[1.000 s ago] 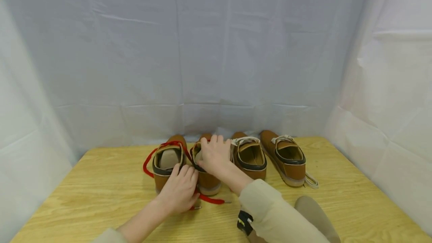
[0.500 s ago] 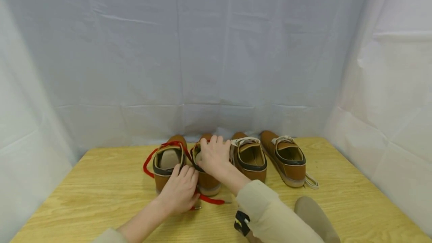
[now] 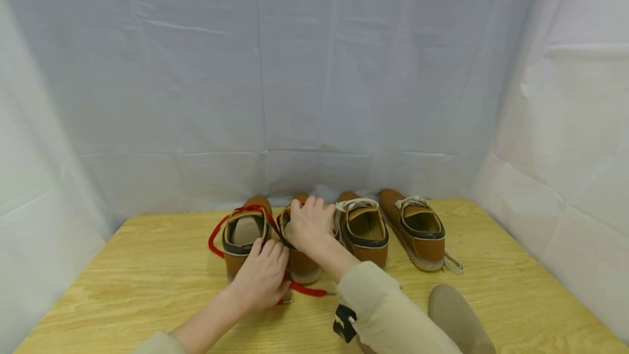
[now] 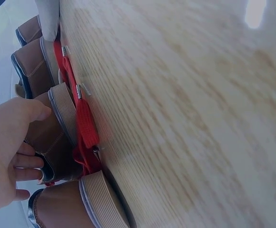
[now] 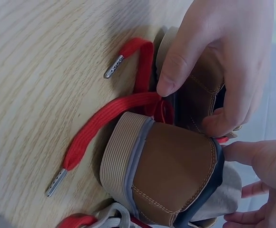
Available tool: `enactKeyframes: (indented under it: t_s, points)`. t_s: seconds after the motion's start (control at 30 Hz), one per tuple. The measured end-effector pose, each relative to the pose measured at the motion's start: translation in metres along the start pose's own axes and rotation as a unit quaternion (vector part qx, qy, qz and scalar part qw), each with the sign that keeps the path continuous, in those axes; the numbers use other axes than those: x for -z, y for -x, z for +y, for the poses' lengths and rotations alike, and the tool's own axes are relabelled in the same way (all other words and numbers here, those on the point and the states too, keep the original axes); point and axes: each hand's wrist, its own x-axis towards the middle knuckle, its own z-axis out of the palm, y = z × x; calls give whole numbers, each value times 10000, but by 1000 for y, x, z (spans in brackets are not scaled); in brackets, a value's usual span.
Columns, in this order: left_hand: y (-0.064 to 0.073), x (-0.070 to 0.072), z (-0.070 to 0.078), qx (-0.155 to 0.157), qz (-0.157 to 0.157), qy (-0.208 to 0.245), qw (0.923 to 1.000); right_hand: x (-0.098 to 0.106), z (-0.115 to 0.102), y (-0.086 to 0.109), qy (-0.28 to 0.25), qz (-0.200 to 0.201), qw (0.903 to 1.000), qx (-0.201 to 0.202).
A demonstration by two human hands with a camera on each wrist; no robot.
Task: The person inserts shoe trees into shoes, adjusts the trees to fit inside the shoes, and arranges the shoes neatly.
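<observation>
In the head view, several brown shoes stand in a row. My right hand (image 3: 313,226) is at the opening of the second shoe from the left (image 5: 176,166), thumb and fingers around the grey insole (image 5: 228,192) that sticks out of it. My left hand (image 3: 262,277) holds the heel of that same shoe; its thumb (image 4: 43,113) lies near the heel, its fingertips right at the dark rim. Red laces (image 5: 112,107) with metal tips trail between this shoe and the leftmost shoe (image 3: 238,263), which has a grey insole inside. The insole's front end is hidden.
To the right stand the third shoe (image 3: 375,255) and the fourth shoe (image 3: 428,247), both with cream laces. A loose insole (image 3: 457,313) lies at the wooden table's (image 3: 147,277) front right. White cloth (image 3: 295,97) surrounds the table at back and sides.
My right forearm and sleeve have shifted slightly left, with the right hand barely moving left. My left hand and the shoes keep their places.
</observation>
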Motion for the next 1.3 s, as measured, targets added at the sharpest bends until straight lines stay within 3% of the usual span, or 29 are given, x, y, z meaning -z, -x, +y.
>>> enactKeyframes:
  t_s: [0.4, 0.77, 1.03, 1.17, 1.3]
  points:
    - [0, -3, -2, -56, 264, 53, 9996, 1, -2, -3, -200, -94, 9996, -157]
    - [0, -2, -1, 75, 63, 49, 9999, -2, 2, -2, 28, -61, 10000, -61]
    - [-1, -1, -1, 171, 407, -88, 9990, 1, 8, -3, -196, 20, 9998, 13]
    - [-2, -1, -2, 98, 615, 133, 9980, 0, 13, -3, -107, 59, 9999, 79]
    - [-2, -1, -1, 36, 587, 371, 9976, -1, 19, -4, -32, 94, 9998, 178]
